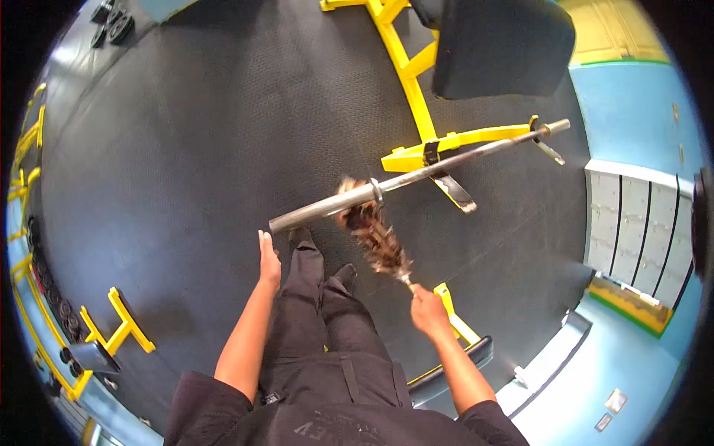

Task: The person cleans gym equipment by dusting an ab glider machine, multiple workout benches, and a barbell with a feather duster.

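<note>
A brown feather duster [378, 241] is in my right hand [431, 312], its fingers closed round the thin handle. The duster's feathered tip lies against the sleeve of a steel barbell [323, 208], just short of the collar, and is partly hidden behind it. The barbell slants across the view, resting on a yellow rack [476, 139]. My left hand [269, 262] is just below the bar's near end, fingers stretched out and holding nothing.
A dark padded bench [506, 48] on a yellow frame stands beyond the bar. Behind my right arm is another black pad [454, 372]. Yellow stands [119, 323] and racked weights line the left. Grey lockers [632, 223] are at the right wall. Black rubber flooring [171, 178] lies below.
</note>
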### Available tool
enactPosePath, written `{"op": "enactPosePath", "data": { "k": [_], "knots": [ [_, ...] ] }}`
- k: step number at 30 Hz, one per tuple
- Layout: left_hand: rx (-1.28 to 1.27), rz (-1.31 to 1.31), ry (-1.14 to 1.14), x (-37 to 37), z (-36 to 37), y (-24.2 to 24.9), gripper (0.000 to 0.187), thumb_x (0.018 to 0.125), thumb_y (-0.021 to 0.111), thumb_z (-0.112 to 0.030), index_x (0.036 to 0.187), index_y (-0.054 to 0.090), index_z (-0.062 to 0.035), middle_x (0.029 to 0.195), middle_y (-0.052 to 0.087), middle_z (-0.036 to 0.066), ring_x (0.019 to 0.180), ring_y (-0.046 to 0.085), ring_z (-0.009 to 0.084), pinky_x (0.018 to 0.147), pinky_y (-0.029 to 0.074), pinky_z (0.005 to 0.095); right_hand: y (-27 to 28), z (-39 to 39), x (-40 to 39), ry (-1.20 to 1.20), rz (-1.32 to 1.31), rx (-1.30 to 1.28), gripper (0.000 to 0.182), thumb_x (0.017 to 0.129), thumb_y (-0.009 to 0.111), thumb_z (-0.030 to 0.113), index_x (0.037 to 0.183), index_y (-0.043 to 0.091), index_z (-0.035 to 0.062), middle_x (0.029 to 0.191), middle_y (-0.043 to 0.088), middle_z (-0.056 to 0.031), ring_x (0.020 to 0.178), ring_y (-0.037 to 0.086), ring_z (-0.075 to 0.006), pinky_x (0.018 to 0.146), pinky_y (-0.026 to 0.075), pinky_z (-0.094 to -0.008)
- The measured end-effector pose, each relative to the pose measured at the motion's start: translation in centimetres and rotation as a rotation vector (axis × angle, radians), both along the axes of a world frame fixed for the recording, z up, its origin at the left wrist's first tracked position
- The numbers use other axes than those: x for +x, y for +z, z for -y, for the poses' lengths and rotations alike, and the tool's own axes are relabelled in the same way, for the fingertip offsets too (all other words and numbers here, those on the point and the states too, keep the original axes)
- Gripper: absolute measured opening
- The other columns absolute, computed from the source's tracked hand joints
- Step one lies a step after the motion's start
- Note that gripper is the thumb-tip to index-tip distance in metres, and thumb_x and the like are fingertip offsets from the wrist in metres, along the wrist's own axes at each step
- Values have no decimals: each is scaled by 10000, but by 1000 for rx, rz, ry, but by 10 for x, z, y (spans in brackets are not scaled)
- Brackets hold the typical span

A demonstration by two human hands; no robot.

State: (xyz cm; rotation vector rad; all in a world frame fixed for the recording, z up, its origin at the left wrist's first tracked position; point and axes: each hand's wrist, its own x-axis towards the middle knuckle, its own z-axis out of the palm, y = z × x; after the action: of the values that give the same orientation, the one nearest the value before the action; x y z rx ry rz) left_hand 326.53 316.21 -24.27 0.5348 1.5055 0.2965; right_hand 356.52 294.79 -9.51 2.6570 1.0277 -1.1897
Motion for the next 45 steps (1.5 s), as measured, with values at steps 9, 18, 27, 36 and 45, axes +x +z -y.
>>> {"op": "enactPosePath", "data": {
  "k": [9, 18, 27, 36, 45],
  "knots": [
    [677, -472, -791, 31, 21, 6, 677, 1027, 309, -534, 1571, 197, -148, 1621, 77, 234, 1487, 120, 419, 1191, 136, 515, 70, 36, -19, -288, 217, 28, 327, 922, 522, 225, 1221, 639, 160, 953, 670, -156, 938, 648, -379, 791, 515, -501],
    [477, -651, -1168, 73, 3, 41, 758, 974, 443, -532, 1565, 205, -121, 1594, 219, 227, 1464, 258, 377, 1155, 108, 637, 44, 77, -33, -350, 176, 530, 289, 882, 542, 93, 1155, 637, 90, 812, 642, -178, 786, 645, -394, 680, 531, -467],
    [304, -667, -1159, 107, -37, 62, 813, 948, 478, -511, 1565, 166, -84, 1395, 466, 342, 1340, 453, 411, 1167, 205, 560, 14, 22, 14, -371, 252, 434, 323, 916, 479, 79, 1215, 553, -22, 859, 622, -259, 810, 622, -449, 711, 501, -512],
    [530, -385, -1226, 205, -69, 74, 805, 931, 524, -475, 1551, 212, -66, 1476, 418, 271, 1356, 438, 391, 1120, 294, 566, 57, -11, 33, -472, 265, 417, 335, 902, 513, 54, 1224, 591, 10, 838, 625, -257, 784, 624, -444, 696, 502, -499],
    [633, -212, -1302, 303, -68, 72, 797, 933, 579, -401, 1537, 217, -28, 1482, 398, 285, 1369, 408, 406, 1129, 316, 483, 89, 34, 179, -296, 245, 292, 299, 874, 575, 175, 1134, 705, 102, 871, 694, -166, 787, 671, -362, 701, 536, -440]
  ]
}}
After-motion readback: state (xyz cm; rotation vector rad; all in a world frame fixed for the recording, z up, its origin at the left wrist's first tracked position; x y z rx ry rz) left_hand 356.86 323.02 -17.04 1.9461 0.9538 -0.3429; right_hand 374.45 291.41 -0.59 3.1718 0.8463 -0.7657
